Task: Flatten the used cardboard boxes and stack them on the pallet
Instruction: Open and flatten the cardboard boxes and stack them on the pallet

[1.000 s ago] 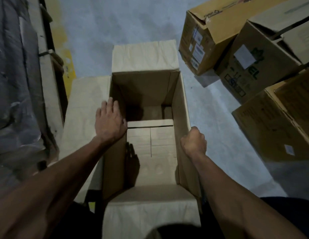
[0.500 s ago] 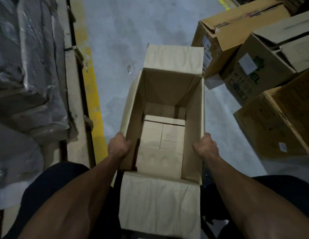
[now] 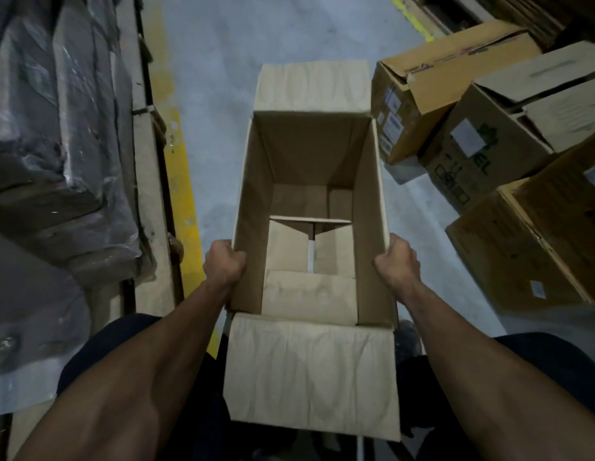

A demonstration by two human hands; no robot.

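The open cardboard box [image 3: 309,201] is held above the floor [image 3: 219,94], each long wall gripped by the left hand [image 3: 224,266] and right hand [image 3: 397,266]. Flattening seems underway; the bottom flaps [image 3: 309,247] probably need opening next.

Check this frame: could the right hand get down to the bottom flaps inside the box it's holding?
Probably yes. The box is open on top, nothing covers the bottom flaps, but the right hand grips the wall and must let go first.

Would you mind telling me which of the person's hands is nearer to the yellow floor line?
Left. The left hand grips the open box's left wall, just beside the yellow floor line; the right hand grips the opposite wall, across the box from it.
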